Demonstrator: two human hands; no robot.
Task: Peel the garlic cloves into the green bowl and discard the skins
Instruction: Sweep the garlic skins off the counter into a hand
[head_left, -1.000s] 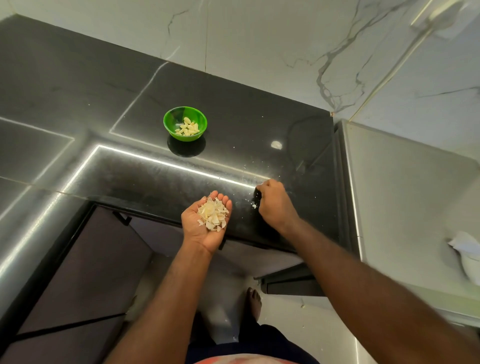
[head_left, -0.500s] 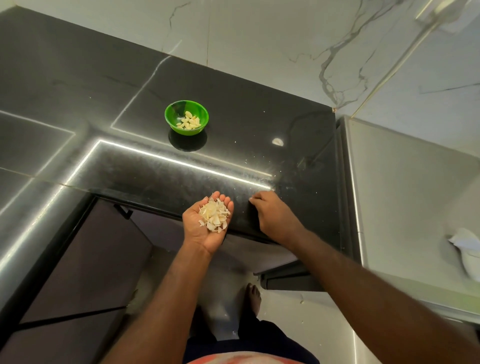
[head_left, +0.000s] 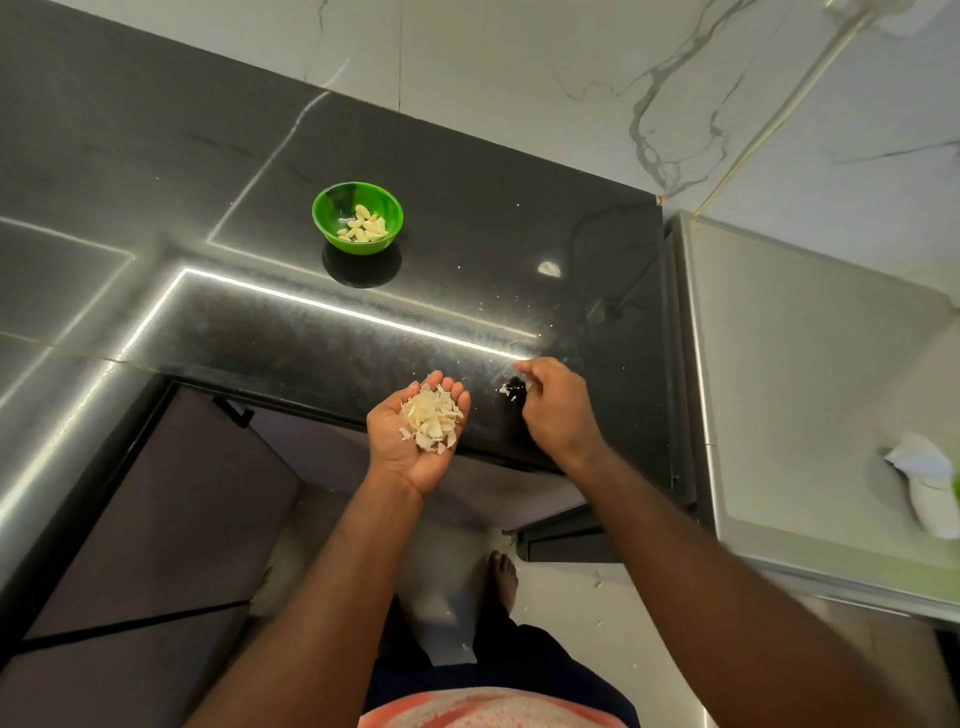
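White papery garlic-skin flecks (head_left: 506, 391) lie on the glossy black counter (head_left: 467, 234), at nine o'clock just beside the nearer right hand (head_left: 553, 410), fingers curled, hold unclear; left hand (head_left: 410, 447), palm up, fingers relaxed, cups the pale skin heap (head_left: 431, 418); round green plastic bowl (head_left: 332, 202) at eleven o'clock.

Bright, even indoor light. Strip-light glare streaks the glossy black worktop (head_left: 493, 197). Wide-angle bending at edges; right edge slightly blurred.

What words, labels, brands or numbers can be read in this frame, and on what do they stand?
None: no readable text anywhere.
The green bowl, black counter and marble wall bear no print.
The white thing at the right edge is blurred; no lettering shows.
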